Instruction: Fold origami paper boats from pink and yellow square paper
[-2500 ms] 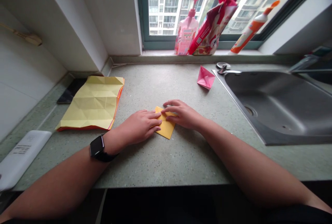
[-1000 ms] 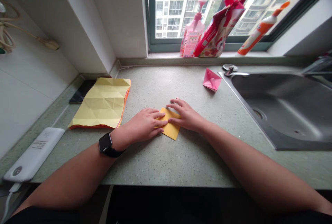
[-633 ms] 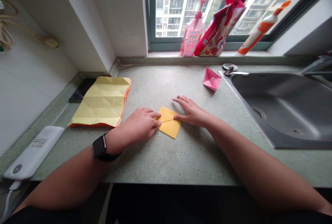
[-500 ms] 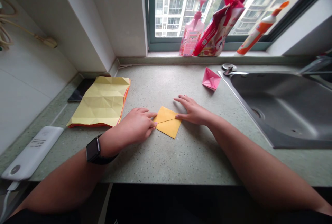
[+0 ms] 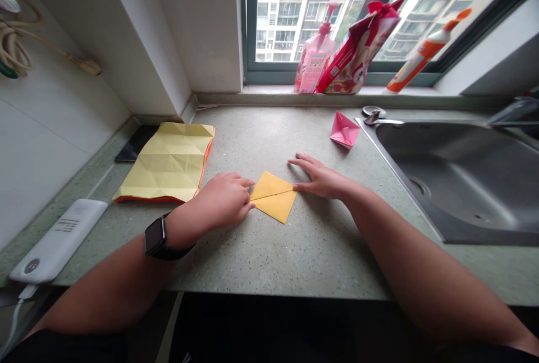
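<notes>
A folded yellow paper square lies flat on the counter, turned like a diamond, with a seam running across its middle. My left hand, with a watch on its wrist, rests at the paper's left corner. Its thumb and index finger are apart around that corner; the other fingers are partly hidden. On the opposite side, my right hand has its fingers stretched out, and the thumb tip touches the right corner. Farther back sits a pink folded paper piece.
Creased yellow sheets with orange edges lie at left, partly over a dark flat object. A white power bank is near the wall. The metal sink is at right. Bottles and a red bag stand on the sill.
My right hand has drawn slightly outward, its thumb going from on top of the paper to the corner's edge. My left fingers have eased back a little. The whole view has shifted slightly.
</notes>
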{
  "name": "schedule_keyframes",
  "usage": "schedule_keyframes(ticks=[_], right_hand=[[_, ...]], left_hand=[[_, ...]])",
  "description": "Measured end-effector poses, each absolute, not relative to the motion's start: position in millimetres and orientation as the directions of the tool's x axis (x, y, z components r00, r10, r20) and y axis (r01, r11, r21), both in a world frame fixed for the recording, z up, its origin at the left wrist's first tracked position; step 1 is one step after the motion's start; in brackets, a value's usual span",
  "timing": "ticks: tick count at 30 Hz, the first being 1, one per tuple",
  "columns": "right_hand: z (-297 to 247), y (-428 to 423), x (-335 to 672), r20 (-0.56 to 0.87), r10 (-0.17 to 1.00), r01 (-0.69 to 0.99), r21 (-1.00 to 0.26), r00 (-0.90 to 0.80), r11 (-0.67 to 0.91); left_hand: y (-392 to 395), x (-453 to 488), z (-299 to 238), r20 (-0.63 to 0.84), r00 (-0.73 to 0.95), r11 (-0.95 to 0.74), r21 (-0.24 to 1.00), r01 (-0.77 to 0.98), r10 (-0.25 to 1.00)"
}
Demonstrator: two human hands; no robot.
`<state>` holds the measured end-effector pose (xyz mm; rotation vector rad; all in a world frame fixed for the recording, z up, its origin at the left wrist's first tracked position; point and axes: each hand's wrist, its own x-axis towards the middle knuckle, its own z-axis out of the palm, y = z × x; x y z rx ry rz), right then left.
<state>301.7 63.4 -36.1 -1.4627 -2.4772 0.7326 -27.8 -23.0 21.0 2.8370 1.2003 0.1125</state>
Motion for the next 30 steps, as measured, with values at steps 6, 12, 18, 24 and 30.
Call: schedule_keyframes(ticks=[6, 12, 18, 24, 30], right_hand=[[-38, 63, 301, -0.086, 0.857, 0.770, -0.491, -0.508, 0.407], [-34, 60, 298, -0.089, 0.861, 0.775, -0.490, -0.501, 0.400], [-36, 57, 291, -0.058, 0.864, 0.764, -0.499, -0.500, 0.408], [-25, 51, 283, 0.078, 0.826, 0.601, -0.648, -0.559, 0.467], [-15, 46, 279, 0.129, 0.879, 0.404, -0.851, -0.460, 0.336]], left_hand=[[-15, -17, 5, 0.224, 0.734, -0.766, 0.142, 0.627, 0.642], [-15, -15, -3, 0.151, 0.761, -0.775, 0.187, 0.604, 0.630], [-17, -16, -4, 0.100, 0.775, -0.778, 0.173, 0.604, 0.624], [-14, -18, -5, 0.117, 0.769, -0.775, 0.186, 0.605, 0.628], [-9, -17, -4, 0.154, 0.760, -0.771, 0.227, 0.595, 0.631]])
